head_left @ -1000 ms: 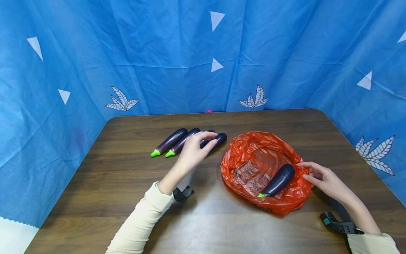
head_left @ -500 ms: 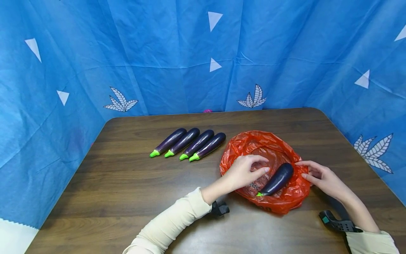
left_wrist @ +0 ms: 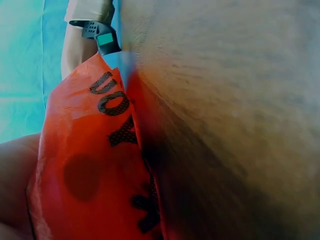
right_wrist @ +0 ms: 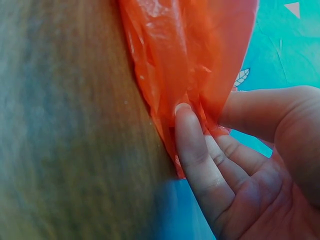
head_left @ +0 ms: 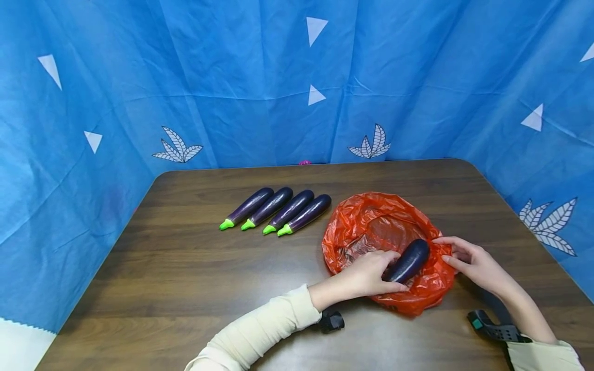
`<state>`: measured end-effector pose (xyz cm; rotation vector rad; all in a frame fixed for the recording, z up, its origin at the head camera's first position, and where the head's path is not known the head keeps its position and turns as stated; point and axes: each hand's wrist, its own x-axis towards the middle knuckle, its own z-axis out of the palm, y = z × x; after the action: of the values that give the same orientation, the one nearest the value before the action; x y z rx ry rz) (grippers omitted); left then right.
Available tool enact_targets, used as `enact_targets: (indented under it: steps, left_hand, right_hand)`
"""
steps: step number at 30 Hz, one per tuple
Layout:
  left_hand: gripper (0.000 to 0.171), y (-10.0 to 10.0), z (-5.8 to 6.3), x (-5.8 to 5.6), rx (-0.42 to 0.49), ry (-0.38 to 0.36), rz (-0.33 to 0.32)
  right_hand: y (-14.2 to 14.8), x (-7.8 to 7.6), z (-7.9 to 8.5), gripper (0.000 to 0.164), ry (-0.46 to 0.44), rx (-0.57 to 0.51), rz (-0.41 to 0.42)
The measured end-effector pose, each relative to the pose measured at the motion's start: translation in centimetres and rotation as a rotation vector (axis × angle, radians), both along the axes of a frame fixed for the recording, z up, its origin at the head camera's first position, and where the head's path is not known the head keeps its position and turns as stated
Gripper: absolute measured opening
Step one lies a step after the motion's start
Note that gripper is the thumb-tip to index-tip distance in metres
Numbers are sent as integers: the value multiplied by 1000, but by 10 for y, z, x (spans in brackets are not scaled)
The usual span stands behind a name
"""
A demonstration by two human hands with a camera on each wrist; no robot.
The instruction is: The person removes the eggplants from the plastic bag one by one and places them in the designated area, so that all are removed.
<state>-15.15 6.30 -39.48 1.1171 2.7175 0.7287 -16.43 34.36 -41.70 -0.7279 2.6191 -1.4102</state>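
Note:
A purple eggplant (head_left: pixel 410 260) lies inside an open red plastic bag (head_left: pixel 335 229), its green stem end hidden behind my left hand (head_left: pixel 368 275). That hand reaches over the bag's near left rim and grips the lower part of the eggplant, thumb on the near side and fingers on the far side. My right hand (head_left: pixel 478 264) pinches the bag's right edge, and in the right wrist view its fingers (right_wrist: pixel 192 145) and thumb stand on either side of the gathered plastic. Dark printed letters show on the bag wall (left_wrist: pixel 90 160) in the left wrist view.
Several more eggplants (head_left: pixel 290 210) lie side by side on the wooden table (head_left: pixel 185 288), left of the bag, with green stem ends toward me. A blue patterned cloth (head_left: pixel 260 77) hangs behind and beside the table. Each wrist wears a black strap device (head_left: pixel 494 327).
From over the row of eggplants, my left hand has moved right and down into the bag and taken hold of the eggplant there. The right hand has kept its place at the bag's edge.

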Motion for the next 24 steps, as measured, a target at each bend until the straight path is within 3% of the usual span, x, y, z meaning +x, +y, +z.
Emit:
enact_targets:
  steps: [5, 10, 24]
  left_hand:
    - [63, 2, -2, 3, -72, 35, 20]
    - [55, -1, -2, 2, -84, 58, 45]
    - [38, -14, -2, -7, 77, -14, 71]
  right_hand:
    - [0, 0, 0, 32, -8, -9, 9]
    - [1, -1, 0, 33, -4, -10, 15]
    - [3, -2, 0, 33, -1, -12, 27]
